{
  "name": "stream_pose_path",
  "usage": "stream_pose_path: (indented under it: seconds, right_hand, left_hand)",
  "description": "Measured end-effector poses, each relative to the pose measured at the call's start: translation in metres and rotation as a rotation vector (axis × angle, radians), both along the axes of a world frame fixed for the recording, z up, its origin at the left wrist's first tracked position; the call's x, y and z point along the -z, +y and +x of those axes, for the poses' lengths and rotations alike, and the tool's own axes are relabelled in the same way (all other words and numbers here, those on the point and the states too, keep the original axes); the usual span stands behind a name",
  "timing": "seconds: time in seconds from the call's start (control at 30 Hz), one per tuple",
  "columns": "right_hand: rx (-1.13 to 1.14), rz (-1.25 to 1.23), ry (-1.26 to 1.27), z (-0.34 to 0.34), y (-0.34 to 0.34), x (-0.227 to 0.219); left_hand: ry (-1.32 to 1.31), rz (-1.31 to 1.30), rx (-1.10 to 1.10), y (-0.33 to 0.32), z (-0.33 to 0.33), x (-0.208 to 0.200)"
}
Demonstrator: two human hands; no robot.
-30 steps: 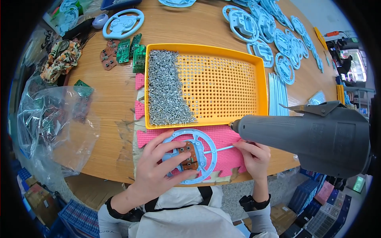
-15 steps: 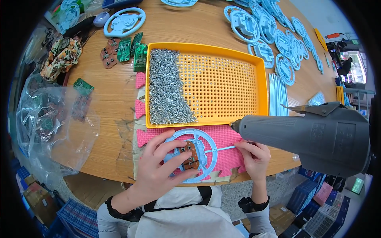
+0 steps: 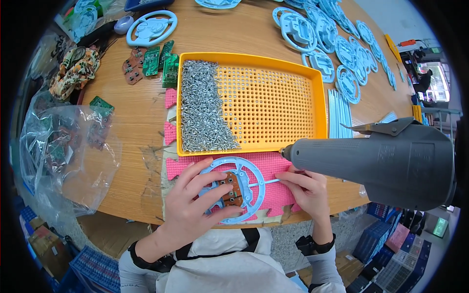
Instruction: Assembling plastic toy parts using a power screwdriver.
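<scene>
On the pink mat [image 3: 279, 166] lies a light-blue toy steering wheel [image 3: 262, 189], its inner side facing up. A brown circuit board [image 3: 236, 189] sits in its hub. My left hand [image 3: 190, 205] curves over the wheel's left side, fingers on the hub and board, gripping it. Between thumb and fingers my right hand [image 3: 309, 193] pinches a thin light-blue rod [image 3: 271, 181]. The rod reaches through the right side of the rim toward the hub; whether its tip enters the hub is hard to see. A grey electric screwdriver [image 3: 342, 152] lies just above my right hand.
Beyond the mat stands a yellow perforated tray [image 3: 253, 152] with silver screws [image 3: 202, 112]. More rods [image 3: 340, 115] lie right of it, below several blue wheel parts [image 3: 320, 63]. Green circuit boards [image 3: 152, 61] and a clear plastic bag [image 3: 88, 171] are at left.
My right hand has moved left, bringing the rod closer to the wheel's hub. My left hand and the wheel stay nearly in place; the whole view has shifted slightly.
</scene>
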State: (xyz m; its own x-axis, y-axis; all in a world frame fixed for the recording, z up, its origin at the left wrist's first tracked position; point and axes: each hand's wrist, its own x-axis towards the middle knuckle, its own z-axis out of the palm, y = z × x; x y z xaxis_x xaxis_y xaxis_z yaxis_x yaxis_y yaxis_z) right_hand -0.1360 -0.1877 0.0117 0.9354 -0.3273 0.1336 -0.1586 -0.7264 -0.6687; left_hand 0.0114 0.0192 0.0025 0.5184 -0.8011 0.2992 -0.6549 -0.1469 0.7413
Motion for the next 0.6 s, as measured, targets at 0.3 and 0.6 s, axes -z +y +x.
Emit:
stream_pose_path:
  seconds: [0.3,0.6]
  right_hand:
    - [-0.035,0.050,0.120,-0.005,0.005,-0.004]
    - [-0.052,0.001,0.079,0.003,0.004,0.001]
  left_hand:
    - [0.014,0.010,0.035,-0.001,0.004,-0.001]
    - [-0.028,0.034,0.051,-0.001,0.001,-0.002]
